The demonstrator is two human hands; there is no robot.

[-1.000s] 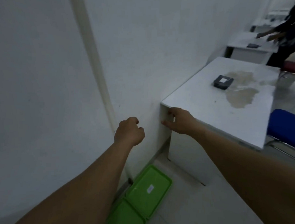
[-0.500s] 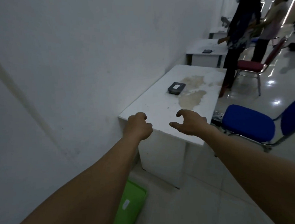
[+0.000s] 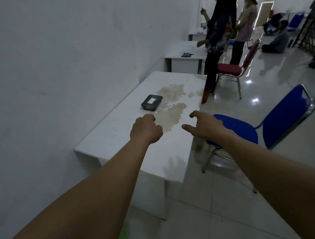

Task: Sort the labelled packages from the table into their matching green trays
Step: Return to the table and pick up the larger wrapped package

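A sliver of bright green plastic tray (image 3: pixel 122 236) shows at the bottom edge, on the floor by the wall below the left forearm. On the white rectangular table (image 3: pixel 117 132), the small flat dark-grey package with a white label (image 3: pixel 151 102) lies towards the wall, beside a wide tan stain (image 3: pixel 171 108). It looks light and fairly stiff, though in this dim light its wrapping could be soft or slick; a pinch across its short sides, thumb on top near the label, should hold it. The left hand (image 3: pixel 146 129) hovers over the table, loosely clenched and empty, short of the package. The right hand (image 3: pixel 204 125) is spread in an empty claw near the table's outer edge. The tabletop looks smooth and hard. A blue padded chair (image 3: pixel 272 121) stands just beside the table on glossy floor tiles (image 3: pixel 211 216), with other people well beyond.
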